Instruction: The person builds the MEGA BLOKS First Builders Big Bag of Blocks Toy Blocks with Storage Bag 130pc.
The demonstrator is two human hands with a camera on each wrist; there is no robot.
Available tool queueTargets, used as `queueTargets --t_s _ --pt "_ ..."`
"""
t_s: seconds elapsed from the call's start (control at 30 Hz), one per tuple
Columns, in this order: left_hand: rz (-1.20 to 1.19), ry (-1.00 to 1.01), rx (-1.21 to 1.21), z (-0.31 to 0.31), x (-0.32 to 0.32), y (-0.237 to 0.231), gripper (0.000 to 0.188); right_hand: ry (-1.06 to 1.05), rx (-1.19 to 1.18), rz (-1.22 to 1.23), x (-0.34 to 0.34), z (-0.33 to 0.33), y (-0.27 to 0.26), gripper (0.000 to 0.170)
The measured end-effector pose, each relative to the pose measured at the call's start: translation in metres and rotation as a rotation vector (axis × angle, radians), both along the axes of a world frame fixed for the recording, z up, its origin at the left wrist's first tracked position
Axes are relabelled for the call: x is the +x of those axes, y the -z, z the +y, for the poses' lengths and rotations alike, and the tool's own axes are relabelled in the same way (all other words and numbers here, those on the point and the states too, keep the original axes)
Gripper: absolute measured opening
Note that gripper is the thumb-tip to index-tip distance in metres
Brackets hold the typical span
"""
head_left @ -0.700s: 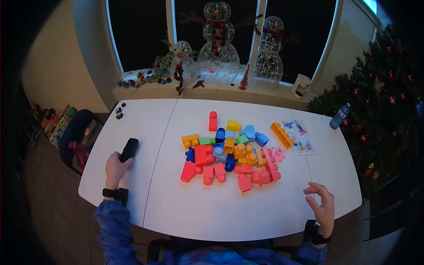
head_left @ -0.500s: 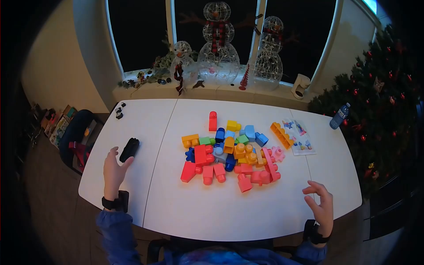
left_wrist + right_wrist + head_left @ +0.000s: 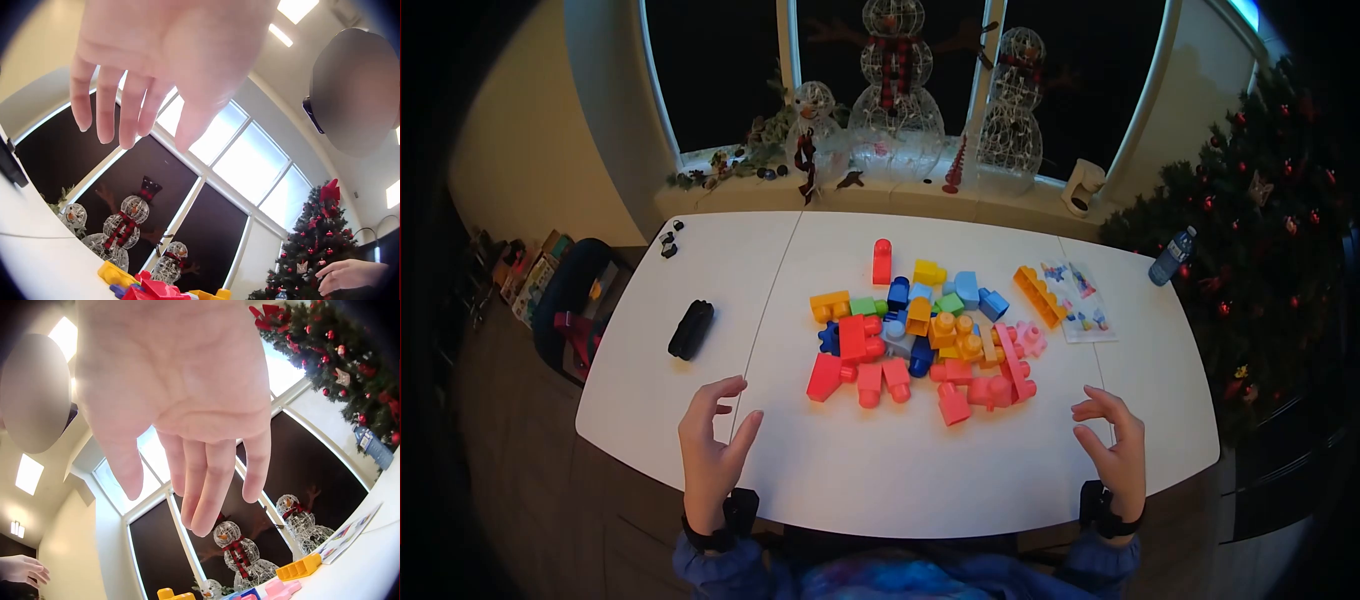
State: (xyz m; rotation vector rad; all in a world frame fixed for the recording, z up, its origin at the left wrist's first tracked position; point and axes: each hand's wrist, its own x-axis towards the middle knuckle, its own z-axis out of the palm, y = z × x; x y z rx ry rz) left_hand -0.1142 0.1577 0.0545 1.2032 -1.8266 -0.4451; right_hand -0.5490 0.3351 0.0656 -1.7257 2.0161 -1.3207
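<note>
In the head view my left hand (image 3: 714, 440) is held over the table's near left part, fingers relaxed and holding nothing. My right hand (image 3: 1116, 442) hovers over the near right part, loosely bent and also without anything in it. Between and beyond them lies a loose pile of toy building blocks: red blocks (image 3: 855, 340), pink blocks (image 3: 990, 391), blue blocks (image 3: 921, 356), a yellow block (image 3: 928, 271) and orange blocks (image 3: 943, 330). Beyond the left hand a black case (image 3: 691, 330) rests on the table. Both wrist views show the palms with spread, unoccupied fingers.
A long orange block (image 3: 1038, 296) lies beside a printed picture sheet (image 3: 1085, 303). A water bottle (image 3: 1172, 256) stands at the right edge of the white table (image 3: 880, 480). Small dark pieces (image 3: 669, 243) lie at the far left corner. A decorated tree (image 3: 1250, 260) is at the right.
My left hand has come off the black case and moved right and nearer the middle. The case stays on the table. My right hand has shifted only slightly, and the head view has tilted a little.
</note>
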Motion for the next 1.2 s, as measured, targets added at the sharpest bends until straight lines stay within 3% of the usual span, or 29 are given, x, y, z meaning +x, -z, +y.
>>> queueTargets --t_s 0.17,0.37,0.57,0.67,0.87,0.97,1.07,1.2 --pt "-0.018 0.148 -0.003 -0.010 -0.023 -0.005 0.040 0.021 0.000 0.013 -0.002 0.006 0.000 0.050" --pt "-0.567 0.559 -0.145 -0.045 -0.075 -0.001 0.059 0.009 0.008 -0.025 0.004 0.006 -0.001 0.047" --pt "-0.850 0.493 -0.292 -0.060 -0.110 0.033 0.057 -0.017 0.026 -0.019 0.009 0.005 -0.005 0.043" --pt "-0.870 0.457 -0.333 -0.060 -0.113 0.041 0.056 -0.013 0.026 -0.015 0.008 0.007 -0.004 0.040" --pt "-0.781 0.513 -0.188 -0.045 -0.112 0.025 0.056 -0.040 0.046 0.003 0.010 0.005 -0.003 0.035" --pt "-0.540 0.789 0.170 -0.033 -0.110 0.009 0.054 -0.043 0.055 0.015 0.013 0.004 -0.002 0.034" --pt "-0.524 0.935 0.355 -0.021 -0.117 0.008 0.050 -0.061 0.068 0.014 0.016 0.001 0.000 0.033" --pt "-0.593 0.966 0.402 -0.025 -0.122 0.022 0.044 -0.093 0.104 0.003 0.019 -0.001 0.001 0.032"
